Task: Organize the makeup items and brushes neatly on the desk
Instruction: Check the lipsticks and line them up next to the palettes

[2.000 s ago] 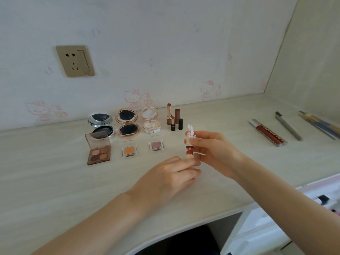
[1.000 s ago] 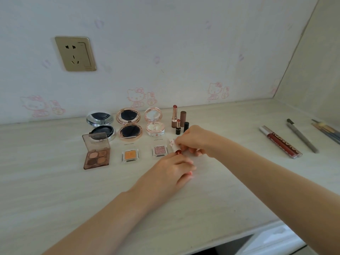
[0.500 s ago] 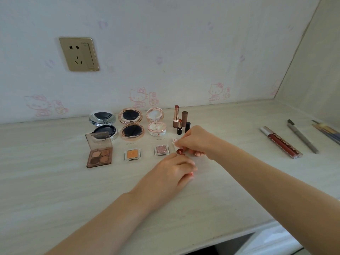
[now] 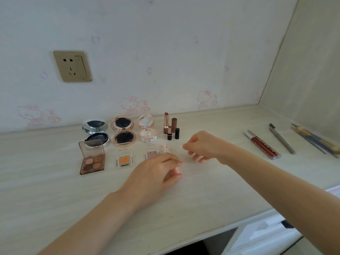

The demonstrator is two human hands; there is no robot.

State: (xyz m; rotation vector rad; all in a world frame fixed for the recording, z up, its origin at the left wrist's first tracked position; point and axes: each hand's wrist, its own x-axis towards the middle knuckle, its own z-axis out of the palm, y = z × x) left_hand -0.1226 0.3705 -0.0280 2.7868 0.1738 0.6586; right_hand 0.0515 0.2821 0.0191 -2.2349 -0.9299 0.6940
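Since half a second ago our right hand [image 4: 201, 146] has drawn back to the right from the small bunny-topped lipstick [image 4: 164, 148], which now lies on the desk [image 4: 55, 196] just right of the glitter pan [image 4: 152, 154] and just beyond our left hand [image 4: 158, 172]. Both hands look loosely curled; the right seems to hold nothing, and whether the left has anything under its fingers we cannot tell. We judge the lipstick has been put down beside the front row so that small pieces sit together: the quad palette [image 4: 92, 159], the orange pan [image 4: 124, 161] and the glitter pan run left to right in front, while the black compact [image 4: 96, 133], the rose-gold compact [image 4: 123, 132] and the pale compact [image 4: 147, 130] stand open behind them, lids propped up toward the wall. The two open lipsticks [image 4: 166, 123] and their caps [image 4: 177, 133] stand upright in a tight cluster at the end of the back row, likely so they take little room and do not roll. Well apart to the right lie the lip gloss [image 4: 262, 145], a pencil [image 4: 281, 138] and the brushes [image 4: 312, 139], loose and at slightly differing angles, not yet brought into line. We reckon the left half is nearly sorted and the right-hand group is what remains. Lying on its side, the small lipstick could roll.
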